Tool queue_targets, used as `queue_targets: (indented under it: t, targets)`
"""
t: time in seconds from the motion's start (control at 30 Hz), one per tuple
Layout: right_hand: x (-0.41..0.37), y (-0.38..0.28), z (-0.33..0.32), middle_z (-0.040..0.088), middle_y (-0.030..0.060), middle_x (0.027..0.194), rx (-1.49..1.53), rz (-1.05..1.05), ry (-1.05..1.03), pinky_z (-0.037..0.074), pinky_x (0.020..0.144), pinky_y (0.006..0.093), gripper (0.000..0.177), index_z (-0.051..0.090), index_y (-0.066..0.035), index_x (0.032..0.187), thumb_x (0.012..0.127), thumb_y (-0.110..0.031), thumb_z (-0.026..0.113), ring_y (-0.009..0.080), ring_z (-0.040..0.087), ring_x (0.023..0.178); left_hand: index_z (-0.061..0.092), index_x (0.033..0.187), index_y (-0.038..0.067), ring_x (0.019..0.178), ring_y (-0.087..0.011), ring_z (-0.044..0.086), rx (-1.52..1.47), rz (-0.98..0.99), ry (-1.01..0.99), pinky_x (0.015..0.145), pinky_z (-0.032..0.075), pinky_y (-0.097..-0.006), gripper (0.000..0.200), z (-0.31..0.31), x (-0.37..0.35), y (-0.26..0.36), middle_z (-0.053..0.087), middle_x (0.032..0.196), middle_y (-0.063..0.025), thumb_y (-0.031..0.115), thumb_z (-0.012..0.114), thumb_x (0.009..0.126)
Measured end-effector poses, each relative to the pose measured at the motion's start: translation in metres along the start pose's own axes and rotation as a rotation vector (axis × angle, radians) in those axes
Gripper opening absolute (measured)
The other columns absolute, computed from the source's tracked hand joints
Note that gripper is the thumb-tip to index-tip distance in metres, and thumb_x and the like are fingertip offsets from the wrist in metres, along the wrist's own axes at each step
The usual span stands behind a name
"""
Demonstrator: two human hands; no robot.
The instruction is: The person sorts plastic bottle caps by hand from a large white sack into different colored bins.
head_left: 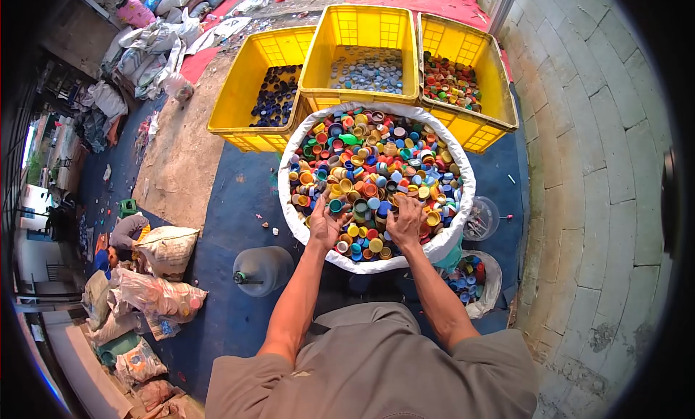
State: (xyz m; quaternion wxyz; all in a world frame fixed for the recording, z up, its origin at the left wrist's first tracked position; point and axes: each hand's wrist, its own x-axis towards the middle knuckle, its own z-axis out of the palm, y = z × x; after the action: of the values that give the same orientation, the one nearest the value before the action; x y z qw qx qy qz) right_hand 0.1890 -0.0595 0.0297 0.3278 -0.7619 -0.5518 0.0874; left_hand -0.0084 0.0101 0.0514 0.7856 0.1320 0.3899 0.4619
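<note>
A round container with a white cloth rim (467,174) is full of mixed plastic bottle caps (376,158). My left hand (327,222) rests at the near left of the pile, palm turned up and inward, fingers apart, with caps against it. Opposite it, my right hand (407,220) reaches into the caps at the near right, fingers curled down among them; what its fingertips touch is hidden. Behind stand three yellow crates: the left crate (246,71) holds dark blue caps, the middle crate (360,28) pale caps, the right crate (499,93) red, orange and green caps.
A clear plastic jug (264,270) stands on the blue floor to the left. At right are a clear round tub (481,218) and a white sack (491,281) with caps. A block wall (586,165) rises beyond. Far left, a person (129,234) is among filled sacks (170,251).
</note>
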Motion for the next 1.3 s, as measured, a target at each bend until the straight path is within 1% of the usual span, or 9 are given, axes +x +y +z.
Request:
queue_targets:
  t: [0.2, 0.3, 0.5, 0.63, 0.73, 0.87, 0.93, 1.17, 1.3]
  targets:
    - [-0.003, -0.01, 0.0, 0.057, 0.0092, 0.1, -0.025, -0.083, -0.106, 0.034, 0.087, 0.0465, 0.035, 0.063, -0.014, 0.101, 0.066, -0.009, 0.062, 0.0316, 0.047, 0.103, 0.046, 0.121, 0.002, 0.093, -0.0266, 0.059, -0.103, -0.057, 0.102, 0.083, 0.054, -0.0443, 0.03, -0.042, 0.001, -0.001, 0.055, 0.106, -0.0145, 0.015, 0.048, 0.093]
    - [-0.002, -0.023, 0.007, 0.056, 0.0096, 0.101, -0.03, -0.054, -0.059, 0.034, 0.085, 0.0473, 0.042, 0.065, -0.016, 0.106, 0.065, -0.009, 0.06, 0.0314, 0.046, 0.101, 0.051, 0.113, 0.0, 0.082, -0.0239, 0.059, -0.121, -0.142, 0.172, 0.078, 0.054, -0.0421, 0.027, -0.047, -0.003, 0.004, 0.057, 0.097, -0.0113, 0.006, 0.047, 0.087]
    - [0.002, -0.043, 0.019, 0.056, 0.0096, 0.108, -0.121, 0.032, -0.001, 0.036, 0.084, 0.0454, 0.051, 0.062, -0.018, 0.117, 0.067, -0.011, 0.064, 0.03, 0.047, 0.105, 0.054, 0.109, 0.007, 0.078, -0.0182, 0.059, -0.08, -0.289, 0.119, 0.07, 0.051, -0.0364, 0.022, -0.074, -0.005, 0.016, 0.06, 0.087, -0.004, 0.015, 0.052, 0.089]
    - [0.018, -0.046, 0.03, 0.059, 0.0068, 0.111, -0.211, -0.176, -0.224, 0.037, 0.089, 0.0473, 0.043, 0.062, -0.014, 0.112, 0.07, -0.008, 0.065, 0.0281, 0.051, 0.107, 0.058, 0.103, 0.009, 0.076, -0.0156, 0.058, 0.051, -0.33, 0.066, 0.068, 0.049, -0.0366, 0.018, -0.077, -0.01, 0.031, 0.06, 0.083, -0.0013, 0.022, 0.055, 0.09]
    - [0.024, -0.054, 0.036, 0.06, 0.0079, 0.112, -0.235, -0.064, -0.269, 0.036, 0.092, 0.0448, 0.041, 0.062, -0.01, 0.111, 0.071, -0.008, 0.068, 0.0274, 0.052, 0.108, 0.06, 0.1, 0.01, 0.075, -0.0124, 0.057, 0.213, -0.328, -0.01, 0.067, 0.048, -0.0332, 0.018, -0.072, -0.006, 0.041, 0.06, 0.083, 0.0, 0.025, 0.057, 0.09]
    - [0.011, -0.064, 0.04, 0.062, 0.012, 0.1, 0.177, 0.072, -0.066, 0.045, 0.086, 0.0408, 0.038, 0.059, -0.005, 0.105, 0.07, -0.006, 0.073, 0.0312, 0.059, 0.096, 0.06, 0.103, 0.011, 0.071, -0.0072, 0.055, 0.431, -0.346, -0.118, 0.06, 0.047, -0.0248, 0.026, -0.058, 0.004, 0.043, 0.062, 0.089, 0.0011, 0.033, 0.061, 0.09]
    - [0.0, -0.087, 0.033, 0.065, 0.0128, 0.1, 0.331, 0.185, 0.008, 0.051, 0.075, 0.0331, 0.042, 0.056, -0.002, 0.108, 0.071, -0.006, 0.075, 0.0235, 0.064, 0.089, 0.061, 0.105, 0.011, 0.07, -0.006, 0.054, 0.497, -0.366, -0.181, 0.058, 0.046, -0.0227, 0.03, -0.037, 0.004, 0.045, 0.062, 0.092, 0.0011, 0.037, 0.063, 0.09]
    - [-0.038, -0.096, 0.039, 0.064, 0.0132, 0.111, 0.708, 0.256, 0.11, 0.051, 0.089, 0.0316, 0.054, 0.047, -0.002, 0.12, 0.074, -0.002, 0.075, 0.0211, 0.064, 0.101, 0.062, 0.109, 0.01, 0.069, -0.003, 0.053, 0.512, -0.437, -0.377, 0.056, 0.047, -0.0204, 0.03, -0.009, 0.002, 0.044, 0.058, 0.086, 0.0045, 0.031, 0.066, 0.089]
    - [-0.042, -0.091, 0.031, 0.064, 0.0132, 0.114, 0.754, 0.227, 0.067, 0.053, 0.085, 0.0321, 0.057, 0.045, -0.002, 0.123, 0.074, -0.001, 0.074, 0.0215, 0.062, 0.108, 0.063, 0.109, 0.006, 0.07, -0.0059, 0.057, 0.547, -0.401, -0.375, 0.054, 0.047, -0.0199, 0.034, -0.013, 0.001, 0.027, 0.061, 0.087, 0.0004, 0.033, 0.066, 0.088]
